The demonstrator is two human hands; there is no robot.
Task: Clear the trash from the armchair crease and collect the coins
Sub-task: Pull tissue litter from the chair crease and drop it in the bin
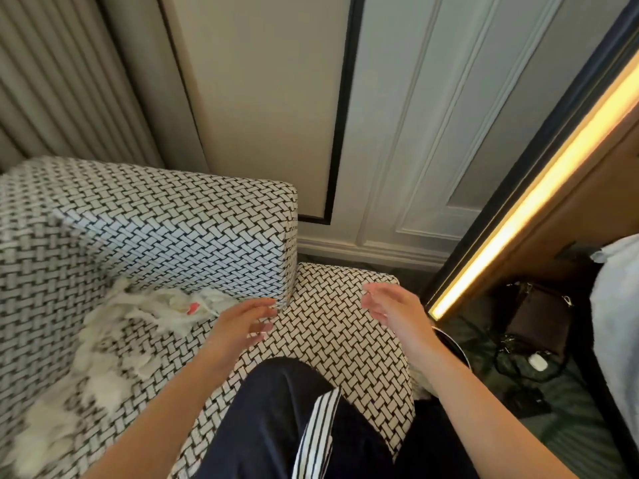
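Nearest the camera, a knee in dark trousers (276, 409) rests on the armchair (173, 229), whose cover is a black-and-white weave. Both bare forearms reach forward over it.

The left hand (242, 326) hangs just above the fabric. Its fingers (262, 307) are loosely spread and only slightly bent, and they hold nothing. The tips are right by the corner of the back cushion, but I cannot tell whether they touch it. The right hand (390, 305) hovers further right with its palm turned inward. Its fingers are relaxed and apart, and it is empty too.

Just left of the left hand lies the trash (155, 305), a drift of white shredded paper or tissue. It is heaped along the crease (119, 283) and trails down the seat towards the near left. A pink scrap (192, 307) sits in the heap.

The shreds look very light, soft and loose, so they would probably scatter if swept. Bunching a clump from above with all the fingers should serve better than pinching single strips.

No coins are visible. If they are under the paper or down in the fold, they would be small, hard and flat, and fingertips would need to feel for them.

Further off on the right, a dark handbag (539, 319) sits on the floor below a glowing light strip (539, 188). Beyond the chair are a panelled wall (432, 133) and a pleated curtain (62, 81).
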